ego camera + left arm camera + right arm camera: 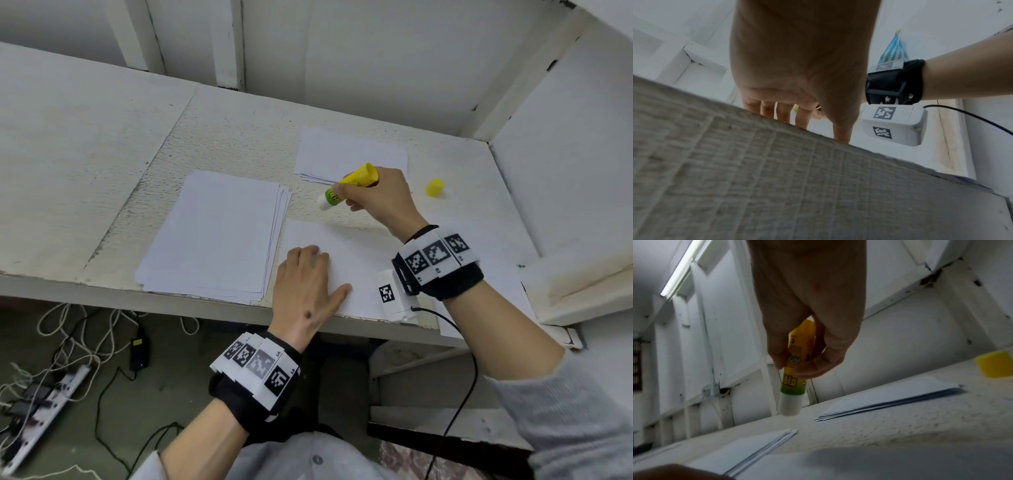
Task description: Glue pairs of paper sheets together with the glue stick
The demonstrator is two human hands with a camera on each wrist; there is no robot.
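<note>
My right hand (373,195) grips an uncapped yellow and green glue stick (346,186) (795,369), white tip pointing down-left, just above the far edge of a single white sheet (359,253). My left hand (308,284) (801,81) rests flat on that sheet's near left part, fingers straight, at the table's front edge. A thick stack of white paper (219,233) (748,451) lies to the left. A smaller stack of sheets (349,154) (890,400) lies behind the glue stick. The yellow cap (435,187) (995,364) stands to the right.
The white table (85,154) is boxed by a wall behind and a side panel (565,154) on the right. A cable (459,359) hangs from my right wrist device. A power strip and cords (51,394) lie on the floor below.
</note>
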